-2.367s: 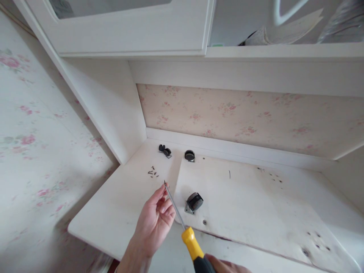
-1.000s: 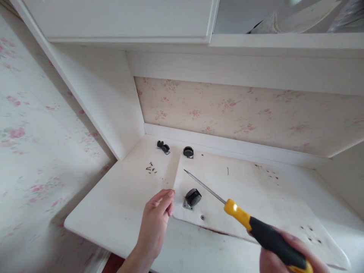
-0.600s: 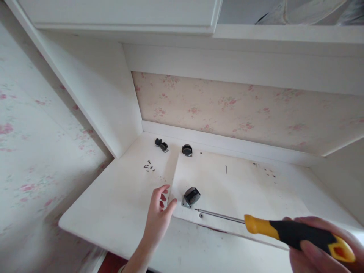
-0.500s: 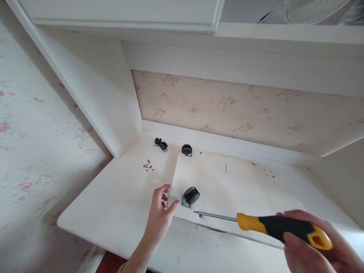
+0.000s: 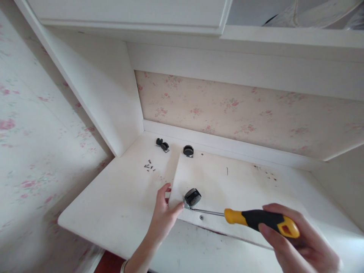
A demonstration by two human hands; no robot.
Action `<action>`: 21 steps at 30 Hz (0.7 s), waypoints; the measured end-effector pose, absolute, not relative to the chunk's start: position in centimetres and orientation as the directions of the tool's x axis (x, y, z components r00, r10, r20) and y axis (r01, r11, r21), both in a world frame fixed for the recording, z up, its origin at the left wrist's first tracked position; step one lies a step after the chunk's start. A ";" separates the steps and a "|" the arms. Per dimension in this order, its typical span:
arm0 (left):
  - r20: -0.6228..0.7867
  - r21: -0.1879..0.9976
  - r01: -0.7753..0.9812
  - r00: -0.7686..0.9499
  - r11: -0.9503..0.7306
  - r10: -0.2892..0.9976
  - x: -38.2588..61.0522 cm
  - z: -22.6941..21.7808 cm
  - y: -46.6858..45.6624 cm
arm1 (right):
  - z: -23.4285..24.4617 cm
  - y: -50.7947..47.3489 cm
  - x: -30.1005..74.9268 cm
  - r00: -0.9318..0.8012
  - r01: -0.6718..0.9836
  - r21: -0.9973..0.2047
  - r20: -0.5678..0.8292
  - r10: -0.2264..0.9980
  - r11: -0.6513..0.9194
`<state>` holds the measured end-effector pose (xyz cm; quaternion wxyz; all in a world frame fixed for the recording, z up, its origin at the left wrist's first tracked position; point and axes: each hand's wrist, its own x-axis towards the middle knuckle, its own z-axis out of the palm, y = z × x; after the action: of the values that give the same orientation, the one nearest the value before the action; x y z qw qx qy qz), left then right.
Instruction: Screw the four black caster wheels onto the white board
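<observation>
My right hand is closed round the yellow and black handle of a screwdriver. The tip of its metal shaft meets the near edge of the mounting plate under a black caster wheel. That caster stands at the near left corner of a white board. My left hand grips the board's left edge, fingers down its side and thumb on top, close against the plate. A second caster wheel sits at the board's far left corner.
Two loose casters and several scattered screws lie on the white desktop to the left. The board has a round hole near its front edge and small marks at the right. White cabinet panels overhang the desk.
The screwdriver has moved left, its tip going from beside the hole to the caster's plate. My left thumb has shifted onto the board next to the plate.
</observation>
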<state>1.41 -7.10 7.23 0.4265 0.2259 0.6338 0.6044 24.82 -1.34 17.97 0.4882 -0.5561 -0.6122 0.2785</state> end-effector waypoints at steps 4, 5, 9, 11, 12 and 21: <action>-0.282 0.953 -0.249 -0.506 0.175 0.815 1.4 7.5 -7.0 | 17.6 -1.0 24.9 0.019 0.443 -0.841 0.354 0.935 0.310; -0.283 0.951 -0.256 -0.501 0.173 0.818 1.3 7.5 -7.0 | 17.6 -1.0 24.9 0.000 0.458 -0.827 0.366 0.931 0.325; -0.288 0.944 -0.292 -0.493 0.156 0.821 1.2 7.3 -7.0 | 18.0 -0.6 24.7 -0.078 0.499 -0.775 0.404 0.911 0.387; -0.301 0.936 -0.316 -0.489 0.156 0.819 1.2 7.2 -7.0 | 18.4 -0.4 24.4 -0.121 0.479 -0.764 0.430 0.895 0.431; -0.307 0.933 -0.325 -0.490 0.156 0.816 1.2 7.2 -7.0 | 18.7 -0.3 24.2 -0.142 0.463 -0.760 0.443 0.885 0.455; -0.316 0.930 -0.330 -0.491 0.163 0.812 1.2 7.4 -7.1 | 20.0 -0.4 23.5 -0.312 0.444 -0.661 0.518 0.796 0.605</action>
<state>1.22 -7.13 7.40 0.4634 0.1990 0.6055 0.6157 23.51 -0.39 19.96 0.4330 -0.3954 -0.7841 0.2033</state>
